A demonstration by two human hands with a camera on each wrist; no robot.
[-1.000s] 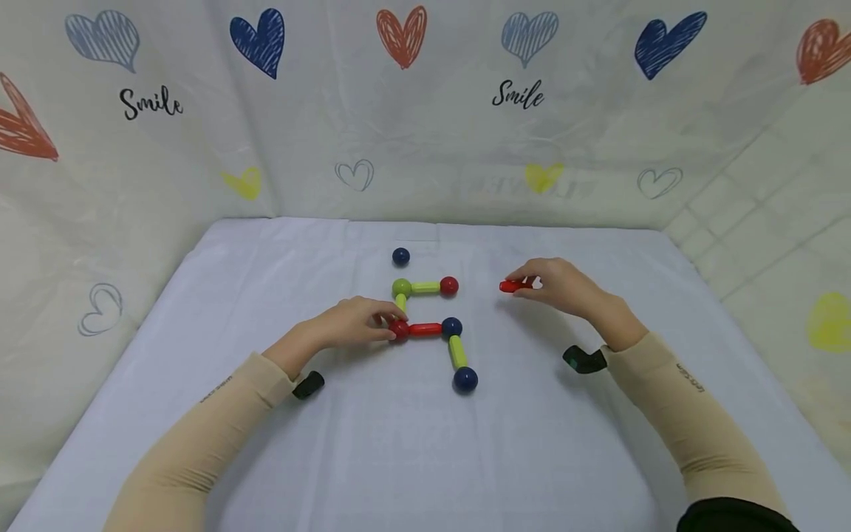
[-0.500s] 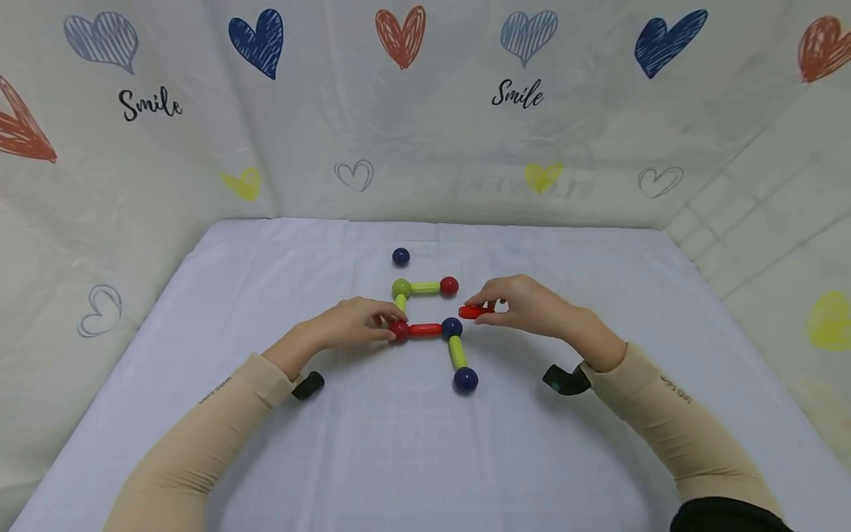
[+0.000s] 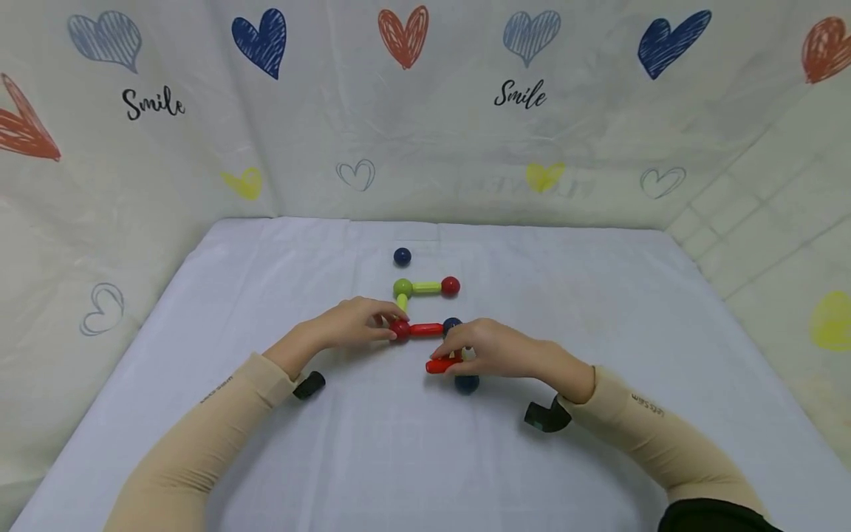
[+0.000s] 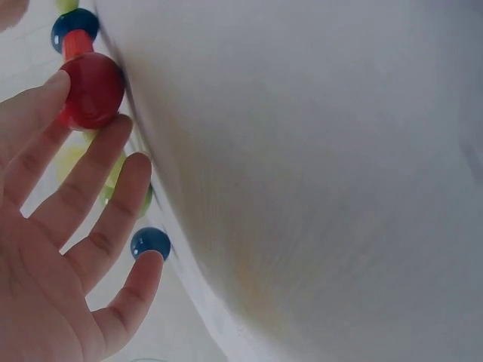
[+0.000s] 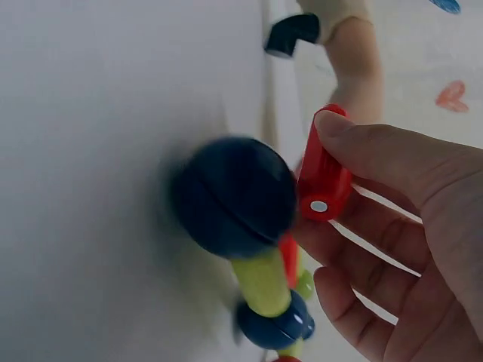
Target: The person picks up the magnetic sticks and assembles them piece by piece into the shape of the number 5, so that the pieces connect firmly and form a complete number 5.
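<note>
My left hand (image 3: pixel 349 323) pinches a red ball (image 4: pixel 94 90) at the left corner of a magnetic ball-and-stick chain lying on the table. From that ball, a red stick (image 3: pixel 426 329) runs right to a blue ball (image 3: pixel 452 324), partly covered by my right hand (image 3: pixel 495 349). A green stick (image 5: pixel 260 280) links it to a nearer blue ball (image 5: pixel 234 196). Behind the held ball, a green stick leads to a green ball (image 3: pixel 402 288), then another green stick (image 3: pixel 426 287) and a red ball (image 3: pixel 450 286). My right hand pinches a separate red magnetic stick (image 5: pixel 324 170), its silvery end showing.
A loose blue ball (image 3: pixel 402 256) sits behind the green ball. White cloth (image 3: pixel 332 458) covers the table, and a heart-printed curtain (image 3: pixel 439 125) hangs at its back and sides. A dark wrist camera (image 3: pixel 548 416) juts from the right sleeve.
My right hand has carried the red stick left and toward me, from the right of the chain to beside its nearest blue ball. The left hand has stayed on the red ball.
</note>
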